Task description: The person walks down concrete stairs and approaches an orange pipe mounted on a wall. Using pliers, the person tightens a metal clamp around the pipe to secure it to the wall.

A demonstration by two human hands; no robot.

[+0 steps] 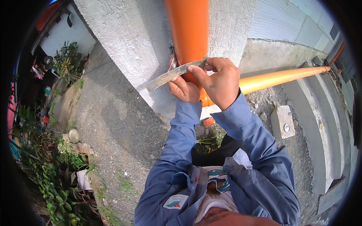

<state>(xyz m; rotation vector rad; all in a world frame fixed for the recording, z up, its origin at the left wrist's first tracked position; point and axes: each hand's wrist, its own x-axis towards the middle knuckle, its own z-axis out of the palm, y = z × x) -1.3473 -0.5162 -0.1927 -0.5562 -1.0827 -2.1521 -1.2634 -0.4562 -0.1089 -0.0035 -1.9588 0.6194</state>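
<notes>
A flat grey metal strap (160, 80) lies across the front of an upright orange pipe (188, 28), its free end sticking out to the left. My right hand (224, 83) is closed on the strap's right end, with the thumb pressed on its face. Below the strap, my left hand (184, 90) pinches its lower edge beside the pipe; some of its fingers are hidden. Behind the strap, a narrow reddish-brown piece (171, 62) shows against the rough grey concrete column (128, 34) that the pipe runs along.
A second orange pipe (279, 80) runs off to the right, above concrete steps (320, 124). A concrete block (281, 118) with a round metal object (287, 127) on it sits on the gravel. Plants (56, 188) and stones (74, 135) border the path (117, 109) at left.
</notes>
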